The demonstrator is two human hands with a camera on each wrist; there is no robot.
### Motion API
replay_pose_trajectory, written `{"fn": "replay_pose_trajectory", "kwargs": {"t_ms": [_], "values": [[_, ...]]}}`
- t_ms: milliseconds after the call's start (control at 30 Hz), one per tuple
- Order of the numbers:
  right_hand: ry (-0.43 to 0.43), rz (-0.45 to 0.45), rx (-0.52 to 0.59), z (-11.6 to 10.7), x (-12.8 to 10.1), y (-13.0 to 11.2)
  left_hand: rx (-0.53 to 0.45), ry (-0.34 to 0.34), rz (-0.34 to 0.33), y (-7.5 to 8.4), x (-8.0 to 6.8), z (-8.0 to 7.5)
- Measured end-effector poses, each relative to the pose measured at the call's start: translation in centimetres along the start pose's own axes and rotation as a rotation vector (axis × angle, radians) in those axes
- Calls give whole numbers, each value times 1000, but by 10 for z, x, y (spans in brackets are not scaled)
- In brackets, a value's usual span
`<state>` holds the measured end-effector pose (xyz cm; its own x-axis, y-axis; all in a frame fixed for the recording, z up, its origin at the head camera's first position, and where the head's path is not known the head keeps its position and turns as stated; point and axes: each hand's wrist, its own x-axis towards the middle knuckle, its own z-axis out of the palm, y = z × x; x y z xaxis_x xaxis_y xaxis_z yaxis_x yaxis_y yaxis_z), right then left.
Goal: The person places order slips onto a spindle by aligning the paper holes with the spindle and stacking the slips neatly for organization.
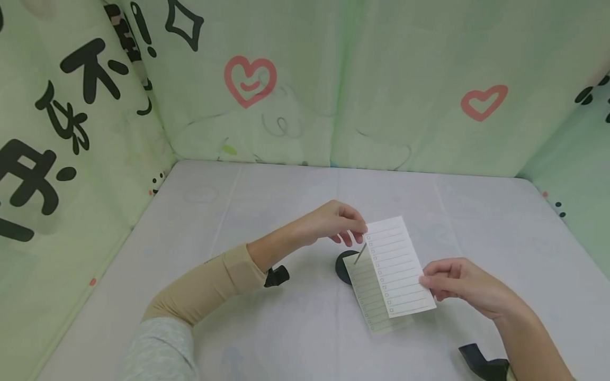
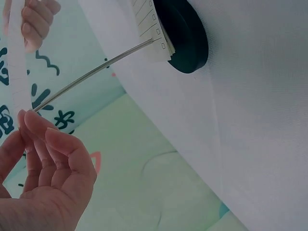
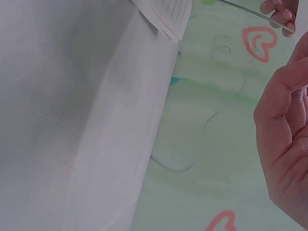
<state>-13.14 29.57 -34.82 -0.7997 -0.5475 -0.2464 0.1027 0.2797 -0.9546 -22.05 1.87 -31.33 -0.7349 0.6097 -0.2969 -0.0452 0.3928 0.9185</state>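
A spike paper holder stands on the table, with a round dark base (image 1: 340, 269) and a thin metal spike (image 2: 91, 75) rising from it. Several lined checklist sheets (image 1: 370, 301) are pierced on the spike near the base. Above them, a white checklist sheet (image 1: 402, 270) is held tilted between both hands. My left hand (image 1: 339, 223) pinches its upper left corner, right by the spike's tip. At the lower right edge, my right hand (image 1: 464, 284) pinches the sheet between thumb and fingers. In the right wrist view the right hand (image 3: 284, 120) is partly cut off by the frame edge.
A white cloth (image 1: 267, 338) covers the table. Pale green curtains (image 1: 405, 95) with hearts and dark lettering enclose the back and sides. Black straps (image 1: 277, 276) show at the wrists, and a beige sleeve (image 1: 209, 286) covers the left forearm.
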Motion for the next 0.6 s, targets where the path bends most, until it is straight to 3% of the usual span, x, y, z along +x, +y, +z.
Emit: {"fn": "replay_pose_trajectory", "kwargs": {"t_ms": [600], "values": [[-22, 47, 9, -1, 7, 6, -9, 7, -8, -7, 1, 3]]}}
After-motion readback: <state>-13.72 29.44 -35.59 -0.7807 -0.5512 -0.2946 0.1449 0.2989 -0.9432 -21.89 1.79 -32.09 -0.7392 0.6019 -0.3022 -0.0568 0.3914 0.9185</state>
